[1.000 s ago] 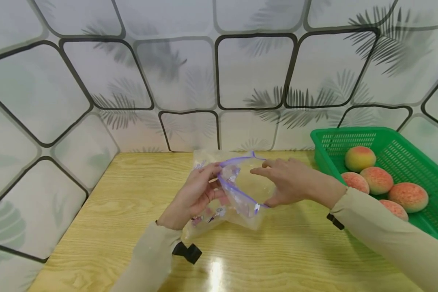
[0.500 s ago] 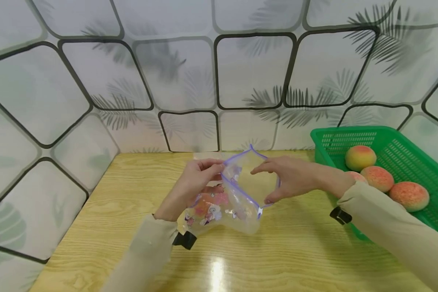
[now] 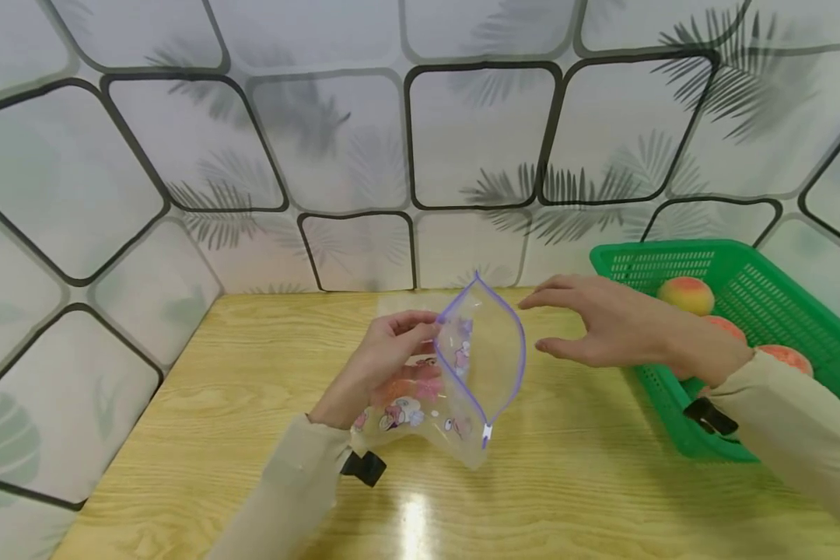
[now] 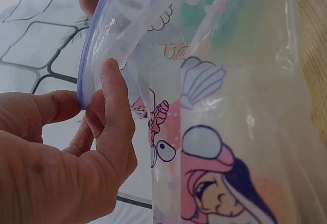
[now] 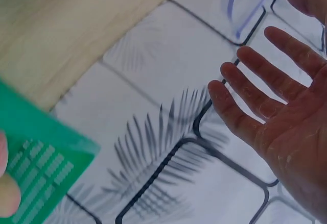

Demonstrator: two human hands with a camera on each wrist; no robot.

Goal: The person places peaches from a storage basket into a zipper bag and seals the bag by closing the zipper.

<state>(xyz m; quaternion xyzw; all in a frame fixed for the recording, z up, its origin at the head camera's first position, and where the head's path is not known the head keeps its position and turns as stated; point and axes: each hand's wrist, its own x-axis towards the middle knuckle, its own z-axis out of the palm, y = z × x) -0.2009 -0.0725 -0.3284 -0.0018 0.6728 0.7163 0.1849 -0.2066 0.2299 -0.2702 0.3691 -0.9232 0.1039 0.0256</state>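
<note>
While our left hand [image 3: 385, 354] pinched one side of the clear bag [image 3: 451, 404], its mouth gaped wide!
Over the bench [image 3: 245, 397] it stood, our right hand [image 3: 605, 323] spread loosely just beside the opening, holding nothing; with that near side unheld, we reckoned the limp film could fold inward, or the whole bag tip, should a fingertip snag its edge.

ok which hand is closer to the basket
Right. The right hand is just left of the basket, its wrist crossing in front of it in the head view; the left hand is farther left, pinching the bag by its edge.
</note>
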